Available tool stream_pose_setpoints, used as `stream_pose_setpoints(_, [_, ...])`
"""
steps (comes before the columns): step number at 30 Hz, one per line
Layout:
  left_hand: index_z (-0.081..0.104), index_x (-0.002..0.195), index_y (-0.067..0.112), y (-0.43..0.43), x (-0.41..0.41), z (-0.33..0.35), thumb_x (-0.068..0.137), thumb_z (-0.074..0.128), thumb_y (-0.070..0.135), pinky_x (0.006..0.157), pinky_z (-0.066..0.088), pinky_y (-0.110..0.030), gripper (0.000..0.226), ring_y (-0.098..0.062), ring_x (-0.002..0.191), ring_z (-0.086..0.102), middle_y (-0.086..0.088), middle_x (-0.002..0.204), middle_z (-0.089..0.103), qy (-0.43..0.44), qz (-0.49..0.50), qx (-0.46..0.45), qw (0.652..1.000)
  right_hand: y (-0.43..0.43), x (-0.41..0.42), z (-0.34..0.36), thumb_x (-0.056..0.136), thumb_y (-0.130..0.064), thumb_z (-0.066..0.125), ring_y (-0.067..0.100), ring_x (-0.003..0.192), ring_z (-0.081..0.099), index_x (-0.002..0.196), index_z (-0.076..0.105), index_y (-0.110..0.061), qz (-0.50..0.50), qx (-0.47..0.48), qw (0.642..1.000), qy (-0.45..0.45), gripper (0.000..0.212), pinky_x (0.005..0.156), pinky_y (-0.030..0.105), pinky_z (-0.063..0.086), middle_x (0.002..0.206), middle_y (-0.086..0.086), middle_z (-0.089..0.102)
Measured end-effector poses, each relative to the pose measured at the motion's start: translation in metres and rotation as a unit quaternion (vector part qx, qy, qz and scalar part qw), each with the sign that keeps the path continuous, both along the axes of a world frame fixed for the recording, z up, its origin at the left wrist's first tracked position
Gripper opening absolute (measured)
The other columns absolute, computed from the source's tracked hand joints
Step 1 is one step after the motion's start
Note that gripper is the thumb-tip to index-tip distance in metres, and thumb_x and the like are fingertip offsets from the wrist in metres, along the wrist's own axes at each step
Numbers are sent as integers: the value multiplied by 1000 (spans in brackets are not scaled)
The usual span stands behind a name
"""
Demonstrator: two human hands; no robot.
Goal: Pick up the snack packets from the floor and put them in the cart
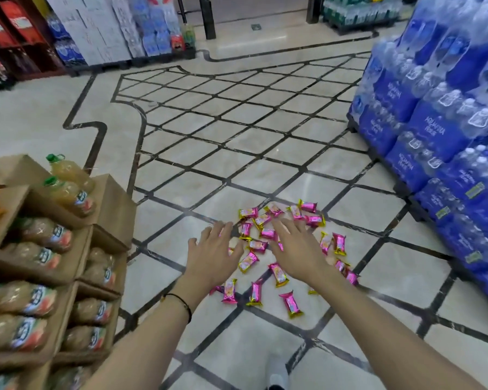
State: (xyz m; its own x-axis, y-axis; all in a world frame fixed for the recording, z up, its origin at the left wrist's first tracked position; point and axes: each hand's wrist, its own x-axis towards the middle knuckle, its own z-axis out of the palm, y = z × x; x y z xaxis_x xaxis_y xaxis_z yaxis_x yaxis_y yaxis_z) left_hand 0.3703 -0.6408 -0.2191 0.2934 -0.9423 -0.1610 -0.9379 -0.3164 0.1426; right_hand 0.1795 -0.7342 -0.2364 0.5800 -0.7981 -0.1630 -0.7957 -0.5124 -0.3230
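Several pink and yellow snack packets [276, 249] lie scattered on the tiled floor [209, 130] in the lower middle of the head view. My left hand [212, 254] reaches out over the left side of the pile with its fingers spread and straight. My right hand [299, 251] stretches over the middle of the pile, fingers spread too. Neither hand holds a packet, and both hide a few packets beneath them. No cart is in view.
Cardboard trays of juice bottles [57, 249] are stacked at the left. A tall stack of blue shrink-wrapped water bottle packs [440, 130] stands at the right. More stacked goods [102, 29] line the far wall. My shoe [278, 372] shows at the bottom.
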Motion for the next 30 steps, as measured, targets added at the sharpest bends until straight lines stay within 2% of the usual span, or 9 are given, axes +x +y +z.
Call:
stream_pose_setpoints(3, [28,153,27,-26,18,-27,98,27,58,106,35,-48,63,-21,143,33,6,160,31,-12,-8,13,1000,-23,9,-27,104,-44,37,29,142,28,153,27,-23,-4,6,1000,5,55,103,50,44,156,3,34])
stream_pose_setpoints(6, [33,149,29,-46,34,-63,99,34,55,101,39,-47,56,-22,140,38,6,157,35,-16,-14,15,1000,-42,19,-61,104,-43,36,30,143,28,155,26,-22,-12,9,1000,9,56,103,49,43,155,4,35])
stream_pose_setpoints(12, [36,150,29,-73,64,-165,100,38,52,103,37,-46,55,-21,140,38,8,159,34,7,-9,19,1000,-66,47,-172,101,-38,42,29,140,30,152,32,-23,-35,30,999,-6,54,101,45,45,153,4,37])
stream_pose_setpoints(16, [37,148,28,-75,74,-265,98,38,50,105,40,-50,55,-27,137,41,5,156,38,40,-1,32,999,-60,62,-277,99,-33,46,32,135,37,153,29,-20,-31,43,999,12,58,99,48,45,150,8,41])
stream_pose_setpoints(21, [39,146,26,-52,77,-413,99,46,46,100,41,-51,52,-28,137,39,5,159,33,75,30,58,995,-30,70,-417,98,-31,47,34,131,40,154,27,-22,-32,57,997,36,60,83,47,50,149,7,41])
stream_pose_setpoints(27, [35,149,28,-30,88,-563,99,43,47,96,45,-51,54,-31,134,39,5,163,25,77,39,82,993,-12,66,-573,96,-28,51,39,122,46,152,29,-20,-51,72,995,51,62,79,46,52,147,10,43])
stream_pose_setpoints(30, [33,149,29,-25,95,-633,98,42,47,95,46,-50,55,-31,134,39,5,161,26,69,25,93,993,-7,64,-646,96,-28,51,41,115,50,153,27,-22,-64,79,993,60,62,84,48,51,147,9,41])
